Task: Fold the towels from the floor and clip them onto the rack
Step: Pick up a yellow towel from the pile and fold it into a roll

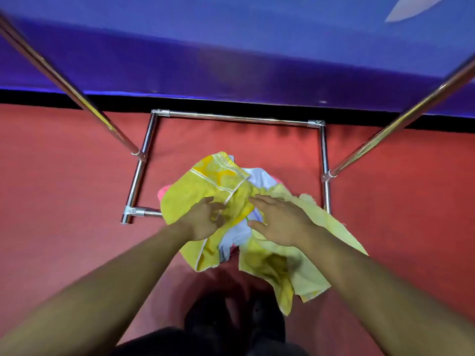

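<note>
Both hands, the left hand (205, 219) pinching and the right hand (280, 219) spread flat, are only beginning on the crumpled yellow patterned towel (198, 191); folding and clipping are remaining.

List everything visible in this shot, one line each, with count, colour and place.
yellow towel: one, yellow with white stripe, crumpled on top of the pile inside the rack base
other towels: number unclear, white and pink, showing under the yellow one
rack: one, chrome tubes, rectangular base on the floor, two poles rising at left and right
floor: red, all around the pile
wall: blue, with a black strip at its foot, behind the rack
left hand: one, fingers curled on the yellow towel
right hand: one, fingers extended over the pile
</note>
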